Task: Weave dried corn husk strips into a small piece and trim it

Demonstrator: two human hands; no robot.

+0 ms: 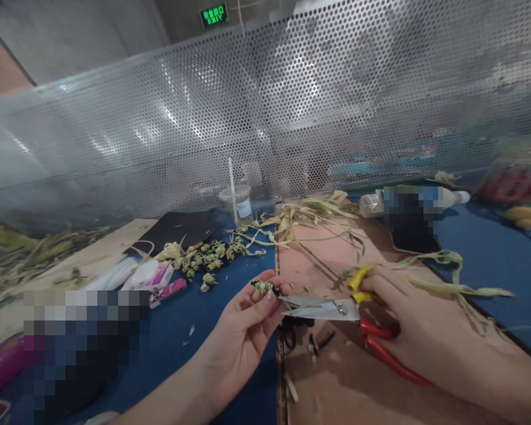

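My left hand (pixel 248 330) pinches a small green plant head (pixel 263 287) between thumb and fingers. My right hand (pixel 418 324) is wrapped around scissors (pixel 331 310) with red handles. Their blades are slightly parted, with the tips close to the plant head and my left fingertips. Yellow pieces show at my right fingers; I cannot tell whether these cover the fingers or belong to the scissors. Loose cuttings (pixel 314 348) lie under the blades. Beyond my left hand, a pile of similar green heads (pixel 212 257) rests on the blue surface.
Dry stalks and leaves (pixel 310 215) lie across the brown board (pixel 323 248). A lidded plastic cup (pixel 236 203) with a straw stands before the perforated metal screen (pixel 181 130). A bottle (pixel 451 196) lies at right. Pink-and-white items (pixel 154 276) sit left; more dry plants (pixel 39 254) lie far left.
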